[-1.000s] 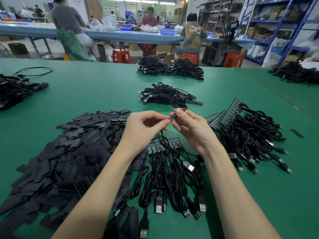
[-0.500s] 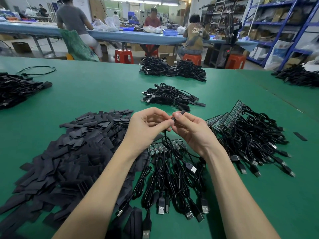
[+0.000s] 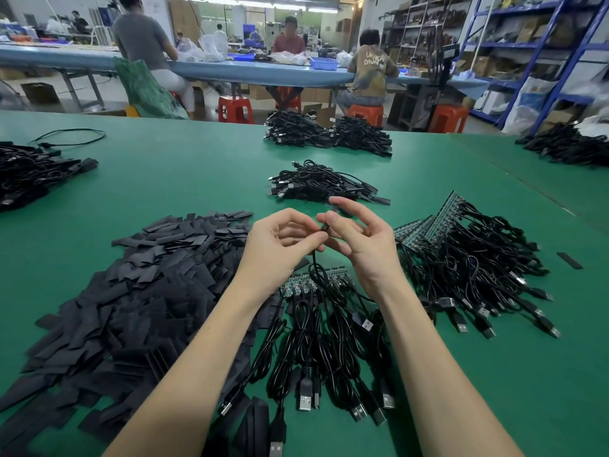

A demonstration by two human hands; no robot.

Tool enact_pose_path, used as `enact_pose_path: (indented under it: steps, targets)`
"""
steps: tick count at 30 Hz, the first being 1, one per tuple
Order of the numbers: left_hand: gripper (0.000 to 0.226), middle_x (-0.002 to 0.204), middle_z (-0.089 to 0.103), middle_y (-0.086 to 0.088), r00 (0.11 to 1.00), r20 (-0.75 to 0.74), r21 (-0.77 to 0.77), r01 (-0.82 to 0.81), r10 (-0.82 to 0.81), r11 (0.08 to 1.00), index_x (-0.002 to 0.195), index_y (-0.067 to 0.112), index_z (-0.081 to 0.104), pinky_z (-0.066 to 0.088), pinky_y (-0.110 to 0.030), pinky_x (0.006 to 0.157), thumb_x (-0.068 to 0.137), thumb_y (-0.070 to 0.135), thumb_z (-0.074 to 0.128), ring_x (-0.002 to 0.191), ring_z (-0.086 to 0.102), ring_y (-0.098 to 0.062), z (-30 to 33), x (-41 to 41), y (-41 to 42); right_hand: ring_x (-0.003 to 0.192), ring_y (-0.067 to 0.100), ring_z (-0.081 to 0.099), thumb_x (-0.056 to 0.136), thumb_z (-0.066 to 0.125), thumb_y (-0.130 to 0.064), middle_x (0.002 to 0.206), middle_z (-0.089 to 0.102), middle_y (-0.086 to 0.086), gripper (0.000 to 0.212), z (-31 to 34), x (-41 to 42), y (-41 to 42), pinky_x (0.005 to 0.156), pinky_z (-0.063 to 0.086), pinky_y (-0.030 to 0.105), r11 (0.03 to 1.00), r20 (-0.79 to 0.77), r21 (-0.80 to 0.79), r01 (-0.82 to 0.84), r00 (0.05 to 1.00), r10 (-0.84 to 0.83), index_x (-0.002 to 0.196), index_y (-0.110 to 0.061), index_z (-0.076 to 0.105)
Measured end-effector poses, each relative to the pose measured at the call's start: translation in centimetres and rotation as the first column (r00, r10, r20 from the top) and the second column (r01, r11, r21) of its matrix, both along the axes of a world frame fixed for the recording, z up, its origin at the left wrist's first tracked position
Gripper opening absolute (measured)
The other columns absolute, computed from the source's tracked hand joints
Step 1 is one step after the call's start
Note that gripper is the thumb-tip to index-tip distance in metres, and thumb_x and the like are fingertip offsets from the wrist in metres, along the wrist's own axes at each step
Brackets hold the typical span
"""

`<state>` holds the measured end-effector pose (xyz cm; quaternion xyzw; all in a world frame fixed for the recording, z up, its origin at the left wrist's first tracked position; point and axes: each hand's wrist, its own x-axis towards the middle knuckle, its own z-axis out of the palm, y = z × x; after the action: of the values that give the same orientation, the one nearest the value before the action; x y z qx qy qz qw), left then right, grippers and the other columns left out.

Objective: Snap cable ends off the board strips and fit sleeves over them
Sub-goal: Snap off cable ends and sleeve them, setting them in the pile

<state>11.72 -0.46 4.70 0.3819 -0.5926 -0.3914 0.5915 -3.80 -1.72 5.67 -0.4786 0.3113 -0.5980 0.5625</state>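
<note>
- Nearest the body, the USB plugs (image 3: 304, 399) are lying fanned on the green table (image 3: 494, 390), their cables running up to a board strip (image 3: 314, 282) that is lying flat just under the wrists; judging by this, several ends are waiting to be snapped off, so keeping this bundle untangled is helping the next pick
- Just above the strip, the left hand (image 3: 280, 245) is curling its thumb and forefinger onto the cable (image 3: 313, 258) below the freed end, while the right hand (image 3: 359, 239) is pinching the small dark tip (image 3: 324, 228) between thumb and forefinger, its other fingers (image 3: 349, 207) spreading apart and holding nothing
- Whether a sleeve is already sitting over that tip is too small to tell; the fitting is probably going best with the left hand steadying the cable while the right is sliding the sleeve straight along it, not at an angle
- Left of the hands, the sleeve pile (image 3: 131, 291) is lying within easy reach
- Right of them, more strips with cables (image 3: 461, 252) are waiting
- Farther back, a cable bundle (image 3: 323, 184) is sitting on the table, likely the finished ones
</note>
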Motion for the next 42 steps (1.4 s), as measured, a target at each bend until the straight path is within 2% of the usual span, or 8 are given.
enact_pose_path:
  steps: [8, 12, 17, 20, 24, 31, 37, 42]
  targets:
    - [0.017, 0.074, 0.077, -0.009, 1.000, 0.005, 0.043, -0.007, 0.006, 0.999, 0.076, 0.022, 0.075, 0.059, -0.025, 0.070, 0.078, 0.009, 0.084, 0.073, 0.077, -0.023, 0.2, 0.3, -0.1, 0.083, 0.022, 0.071, 0.077, 0.082, -0.016, 0.096, 0.076, 0.018, 0.027, -0.3, 0.4, 0.0, 0.073, 0.059, 0.030, 0.999, 0.071, 0.040, 0.008, 0.997, -0.011, 0.104, -0.021, 0.080]
    - [0.017, 0.076, 0.077, -0.007, 0.999, 0.046, 0.079, -0.019, 0.015, 0.997, 0.077, 0.025, 0.074, 0.059, -0.053, 0.079, 0.079, 0.012, 0.085, 0.076, 0.077, -0.023, 0.0, 0.2, 0.1, 0.081, 0.022, 0.073, 0.086, 0.076, -0.010, 0.096, 0.077, 0.018, 0.018, 0.0, 0.0, 0.1, 0.070, 0.060, 0.030, 0.999, 0.054, 0.021, 0.027, 0.998, -0.028, 0.102, -0.017, 0.080]
    - [0.012, 0.078, 0.077, -0.007, 0.999, 0.038, 0.084, -0.006, 0.003, 0.996, 0.079, 0.023, 0.073, 0.056, -0.063, 0.084, 0.078, 0.018, 0.084, 0.077, 0.077, -0.024, 0.0, 0.0, 0.4, 0.079, 0.023, 0.073, 0.086, 0.076, -0.006, 0.091, 0.077, 0.017, 0.015, 0.3, -0.5, 0.1, 0.072, 0.061, 0.032, 0.997, 0.013, -0.014, 0.082, 0.997, -0.082, 0.096, -0.016, 0.080]
    - [0.013, 0.078, 0.077, -0.007, 0.999, 0.038, 0.081, -0.012, 0.009, 0.997, 0.079, 0.021, 0.073, 0.057, -0.058, 0.082, 0.080, 0.015, 0.084, 0.077, 0.077, -0.024, -0.2, 0.0, 0.2, 0.078, 0.022, 0.073, 0.086, 0.076, -0.005, 0.090, 0.077, 0.016, 0.016, 0.2, -0.3, 0.1, 0.072, 0.061, 0.032, 0.996, 0.001, -0.023, 0.085, 0.996, -0.085, 0.095, -0.017, 0.081]
    - [0.014, 0.079, 0.077, -0.004, 0.999, 0.034, 0.047, -0.017, 0.016, 0.999, 0.084, 0.019, 0.071, 0.061, -0.033, 0.075, 0.082, 0.011, 0.082, 0.077, 0.076, -0.022, -0.5, 0.1, -0.1, 0.078, 0.019, 0.071, 0.087, 0.077, -0.008, 0.087, 0.078, 0.011, 0.021, 0.1, 0.0, 0.0, 0.072, 0.061, 0.033, 0.982, -0.100, -0.119, 0.144, 0.983, -0.156, 0.106, -0.017, 0.079]
    - [0.016, 0.081, 0.073, 0.006, 0.997, 0.074, 0.044, -0.043, 0.039, 0.998, 0.088, 0.014, 0.068, 0.054, -0.020, 0.076, 0.082, 0.010, 0.082, 0.079, 0.069, -0.010, -0.8, -0.1, -0.4, 0.084, 0.017, 0.073, 0.085, 0.081, -0.017, 0.088, 0.078, 0.005, 0.038, 0.1, -0.4, -0.1, 0.072, 0.060, 0.027, 0.950, -0.202, -0.236, 0.203, 0.946, -0.252, 0.121, -0.030, 0.073]
    - [0.021, 0.092, 0.074, 0.005, 0.939, 0.343, 0.102, -0.026, -0.011, 0.994, 0.089, 0.022, 0.065, 0.058, -0.034, 0.088, 0.080, 0.024, 0.084, 0.089, 0.071, -0.013, -1.2, -1.0, -0.2, 0.075, 0.015, 0.066, 0.087, 0.077, -0.008, 0.089, 0.077, 0.013, 0.021, 0.5, -0.6, -0.6, 0.073, 0.059, 0.028, 0.953, -0.039, -0.109, 0.284, 0.956, -0.290, 0.108, -0.012, 0.078]
    - [0.043, 0.114, 0.064, 0.010, 0.857, 0.515, 0.159, -0.111, 0.014, 0.981, 0.110, 0.026, 0.059, 0.057, -0.027, 0.084, 0.078, 0.041, 0.084, 0.095, 0.067, -0.008, -1.3, -2.1, 0.1, 0.075, 0.017, 0.066, 0.091, 0.074, -0.009, 0.090, 0.078, 0.011, 0.017, 0.8, -1.5, -0.8, 0.072, 0.059, 0.028, 0.944, 0.120, 0.009, 0.330, 0.937, -0.329, 0.107, -0.012, 0.077]
